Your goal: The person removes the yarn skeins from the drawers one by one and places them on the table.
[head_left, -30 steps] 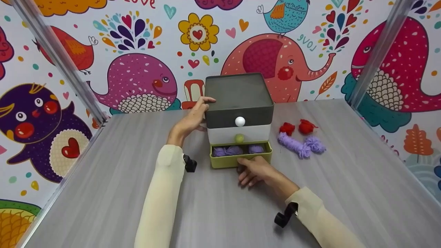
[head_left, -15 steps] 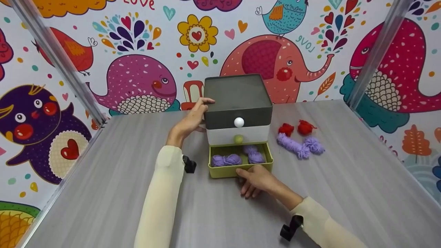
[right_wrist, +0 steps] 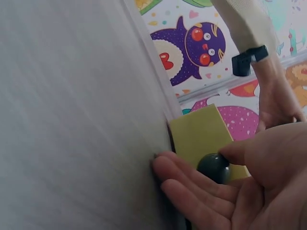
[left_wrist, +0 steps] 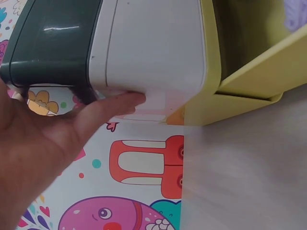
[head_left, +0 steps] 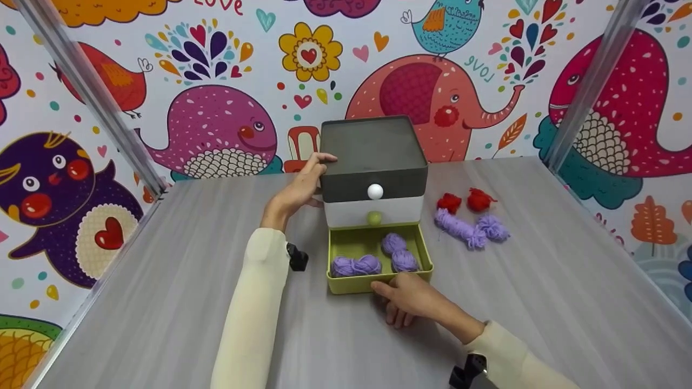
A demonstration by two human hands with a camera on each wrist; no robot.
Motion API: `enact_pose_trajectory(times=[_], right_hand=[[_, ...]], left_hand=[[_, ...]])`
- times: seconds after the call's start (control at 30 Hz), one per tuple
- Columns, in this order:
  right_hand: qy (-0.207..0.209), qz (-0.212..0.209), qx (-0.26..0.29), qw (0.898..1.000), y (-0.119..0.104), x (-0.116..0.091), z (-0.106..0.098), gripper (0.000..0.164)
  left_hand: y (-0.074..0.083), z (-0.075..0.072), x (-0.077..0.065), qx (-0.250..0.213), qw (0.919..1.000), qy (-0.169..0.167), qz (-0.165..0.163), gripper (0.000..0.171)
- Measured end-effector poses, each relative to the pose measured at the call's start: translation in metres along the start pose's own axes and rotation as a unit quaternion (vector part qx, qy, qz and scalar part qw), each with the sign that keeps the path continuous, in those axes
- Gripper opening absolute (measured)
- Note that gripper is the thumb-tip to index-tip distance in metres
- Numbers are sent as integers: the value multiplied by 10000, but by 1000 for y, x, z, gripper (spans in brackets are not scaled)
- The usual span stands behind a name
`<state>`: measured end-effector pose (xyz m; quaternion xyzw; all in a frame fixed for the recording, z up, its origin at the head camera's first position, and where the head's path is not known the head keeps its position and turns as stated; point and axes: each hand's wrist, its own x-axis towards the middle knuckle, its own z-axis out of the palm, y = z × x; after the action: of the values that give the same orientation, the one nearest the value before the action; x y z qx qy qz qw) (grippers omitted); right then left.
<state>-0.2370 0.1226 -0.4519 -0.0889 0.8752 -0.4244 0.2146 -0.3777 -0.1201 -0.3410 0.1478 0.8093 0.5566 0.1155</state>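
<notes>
In the head view, a small drawer unit (head_left: 373, 145) has a dark grey top tier, a white middle tier and a green bottom drawer (head_left: 354, 285), which stands pulled out. Purple yarn bundles (head_left: 357, 266) lie inside that drawer. My right hand (head_left: 413, 297) is at its front; the right wrist view shows thumb and fingers pinching a dark green knob (right_wrist: 214, 167). My left hand (head_left: 297, 189) presses on the unit's left side, fingertips over the top edge. The left wrist view shows one digit lying straight along the white tier (left_wrist: 153, 48).
Right of the unit, two red yarn balls (head_left: 479, 200) and purple yarn bundles (head_left: 459, 229) lie on the grey table (head_left: 216, 227). A white tier knob (head_left: 375, 191) and a light green one (head_left: 374, 218) face forward. Cartoon-printed walls (head_left: 227, 129) enclose the table.
The green bottom drawer has slid further out toward me, with my right hand moving along at its knob. More of the purple yarn inside shows. My left hand stays on the unit.
</notes>
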Motion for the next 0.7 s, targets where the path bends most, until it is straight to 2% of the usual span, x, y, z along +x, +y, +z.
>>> enact_pose_trajectory(times=[0.27, 0.43, 0.7], right_hand=[[-283, -27, -580, 9979, -9, -14, 3, 53], [-247, -164, -897, 9955, -11, -23, 5, 55], [-217, -104, -1292, 9913, -15, -29, 6, 53]], left_hand=[[1, 0, -1, 54, 10000, 17, 3, 35], [1, 0, 0, 56, 10000, 1, 33, 36], [0, 0, 0, 62, 10000, -5, 23, 36]])
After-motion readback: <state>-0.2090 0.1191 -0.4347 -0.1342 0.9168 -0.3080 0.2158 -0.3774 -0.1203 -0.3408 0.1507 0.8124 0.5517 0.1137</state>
